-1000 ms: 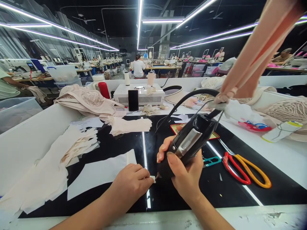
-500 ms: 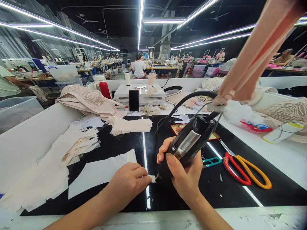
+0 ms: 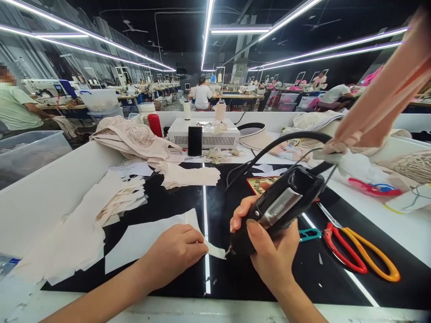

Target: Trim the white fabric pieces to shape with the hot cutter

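Observation:
My left hand (image 3: 177, 251) is closed, pinching a narrow cream fabric strip (image 3: 216, 250) over the black glossy work surface. Its loose end sticks out to the right, at the thin tip of a black corded hot knife (image 3: 281, 204). My right hand (image 3: 274, 253) wraps round that tool, tip pointing down and left, thumb along its near side. Faint smoke hangs above the strip. Partly beneath my left hand lies a white flat piece (image 3: 141, 240) with a cream band at its upper right. A pink fabric tie (image 3: 373, 112) supports the tool's cord from above.
Orange-and-red-handled scissors (image 3: 367, 249) and teal thread snips (image 3: 310, 234) lie right of my right hand. Stacked cream cut pieces (image 3: 77, 224) cover the left side. A phone (image 3: 195, 141) leans against a white vented box (image 3: 215, 134). A co-worker (image 3: 20, 105) sits at far left.
The view has shifted slightly left, so things sit further right. My left fingers are further from the tool tip, and more of the strip shows between them.

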Action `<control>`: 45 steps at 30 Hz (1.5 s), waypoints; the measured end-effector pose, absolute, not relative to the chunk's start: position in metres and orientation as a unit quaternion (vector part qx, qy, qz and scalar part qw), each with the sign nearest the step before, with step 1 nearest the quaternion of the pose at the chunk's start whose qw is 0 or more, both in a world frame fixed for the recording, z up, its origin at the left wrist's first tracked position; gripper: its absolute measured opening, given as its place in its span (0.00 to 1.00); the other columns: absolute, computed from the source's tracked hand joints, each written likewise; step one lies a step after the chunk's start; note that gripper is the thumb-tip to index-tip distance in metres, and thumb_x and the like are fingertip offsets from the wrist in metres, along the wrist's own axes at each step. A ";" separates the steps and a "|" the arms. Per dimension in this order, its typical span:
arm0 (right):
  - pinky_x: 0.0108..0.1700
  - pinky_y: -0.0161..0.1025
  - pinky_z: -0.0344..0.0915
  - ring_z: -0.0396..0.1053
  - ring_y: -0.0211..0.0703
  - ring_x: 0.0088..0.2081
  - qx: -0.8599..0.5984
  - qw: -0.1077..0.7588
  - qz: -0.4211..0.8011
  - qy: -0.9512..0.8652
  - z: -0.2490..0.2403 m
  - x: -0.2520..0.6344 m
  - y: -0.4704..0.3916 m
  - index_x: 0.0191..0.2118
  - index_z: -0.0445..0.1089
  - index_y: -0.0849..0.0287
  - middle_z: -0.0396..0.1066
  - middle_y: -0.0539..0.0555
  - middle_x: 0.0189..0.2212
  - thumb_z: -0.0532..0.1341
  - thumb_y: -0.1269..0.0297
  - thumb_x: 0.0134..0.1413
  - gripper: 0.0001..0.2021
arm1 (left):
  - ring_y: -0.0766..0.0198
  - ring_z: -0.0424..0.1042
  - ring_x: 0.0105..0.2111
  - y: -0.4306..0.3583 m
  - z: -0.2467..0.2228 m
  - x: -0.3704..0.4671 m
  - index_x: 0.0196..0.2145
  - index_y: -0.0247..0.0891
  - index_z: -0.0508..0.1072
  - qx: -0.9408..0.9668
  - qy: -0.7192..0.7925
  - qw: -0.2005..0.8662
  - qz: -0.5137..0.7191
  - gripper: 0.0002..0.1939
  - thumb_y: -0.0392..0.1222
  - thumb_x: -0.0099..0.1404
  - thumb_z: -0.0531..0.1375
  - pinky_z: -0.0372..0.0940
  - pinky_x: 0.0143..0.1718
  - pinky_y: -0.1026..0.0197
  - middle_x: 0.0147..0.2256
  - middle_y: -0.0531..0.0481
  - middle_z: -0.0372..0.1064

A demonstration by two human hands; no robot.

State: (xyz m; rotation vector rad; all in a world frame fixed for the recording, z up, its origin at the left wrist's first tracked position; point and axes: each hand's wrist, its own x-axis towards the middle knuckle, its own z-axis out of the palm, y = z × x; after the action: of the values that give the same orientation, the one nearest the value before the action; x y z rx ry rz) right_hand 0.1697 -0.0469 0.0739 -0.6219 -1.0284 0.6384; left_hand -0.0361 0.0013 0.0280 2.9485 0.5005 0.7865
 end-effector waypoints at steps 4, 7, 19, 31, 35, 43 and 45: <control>0.29 0.38 0.75 0.73 0.39 0.27 -0.299 0.772 0.307 -0.471 0.072 0.172 -0.048 0.55 0.67 0.48 0.75 0.47 0.34 0.72 0.64 0.61 0.20 | 0.64 0.74 0.35 0.003 0.025 -0.035 0.40 0.40 0.78 0.951 0.170 0.037 0.256 0.09 0.35 0.79 0.59 0.66 0.39 0.60 0.37 0.52 0.77; 0.29 0.39 0.75 0.73 0.39 0.27 -0.303 0.769 0.311 -0.469 0.072 0.174 -0.049 0.55 0.67 0.48 0.74 0.47 0.34 0.72 0.63 0.62 0.20 | 0.64 0.74 0.35 0.006 0.022 -0.035 0.39 0.41 0.79 0.949 0.172 0.047 0.261 0.10 0.36 0.79 0.60 0.65 0.39 0.60 0.37 0.53 0.77; 0.26 0.38 0.73 0.71 0.38 0.25 -0.311 0.778 0.282 -0.467 0.086 0.167 -0.038 0.46 0.70 0.49 0.71 0.46 0.32 0.72 0.60 0.60 0.13 | 0.64 0.74 0.37 0.006 0.011 -0.032 0.39 0.41 0.79 0.937 0.177 0.069 0.292 0.06 0.35 0.77 0.64 0.65 0.41 0.59 0.39 0.53 0.77; 0.27 0.38 0.73 0.71 0.39 0.25 -0.304 0.783 0.289 -0.459 0.082 0.153 -0.023 0.56 0.69 0.49 0.73 0.45 0.31 0.73 0.63 0.58 0.23 | 0.63 0.71 0.35 0.003 0.003 -0.026 0.34 0.40 0.76 0.934 0.186 0.042 0.302 0.09 0.33 0.74 0.65 0.61 0.38 0.59 0.37 0.55 0.76; 0.26 0.38 0.73 0.71 0.39 0.25 -0.307 0.781 0.287 -0.462 0.082 0.152 -0.022 0.56 0.69 0.49 0.73 0.45 0.31 0.73 0.63 0.57 0.22 | 0.63 0.70 0.34 0.003 0.001 -0.026 0.34 0.41 0.76 0.931 0.185 0.035 0.312 0.08 0.33 0.74 0.65 0.61 0.37 0.58 0.36 0.56 0.76; 0.27 0.38 0.72 0.70 0.39 0.25 -0.311 0.774 0.282 -0.475 0.084 0.154 -0.024 0.56 0.69 0.49 0.73 0.46 0.31 0.71 0.64 0.59 0.21 | 0.63 0.69 0.34 0.003 0.000 -0.024 0.34 0.40 0.75 0.931 0.189 0.033 0.310 0.09 0.33 0.74 0.65 0.61 0.38 0.58 0.37 0.55 0.76; 0.26 0.37 0.72 0.70 0.38 0.25 -0.310 0.779 0.271 -0.473 0.086 0.159 -0.025 0.56 0.70 0.50 0.72 0.45 0.30 0.72 0.63 0.58 0.21 | 0.63 0.69 0.34 0.003 -0.002 -0.025 0.34 0.40 0.75 0.931 0.187 0.036 0.310 0.09 0.33 0.74 0.64 0.60 0.38 0.59 0.37 0.55 0.76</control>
State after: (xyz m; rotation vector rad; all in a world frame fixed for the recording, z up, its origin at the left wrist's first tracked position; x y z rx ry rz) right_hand 0.1591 -0.0254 0.0861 -0.6713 -1.0235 0.5860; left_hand -0.0247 0.0032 -0.0018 2.8615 0.5751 0.9529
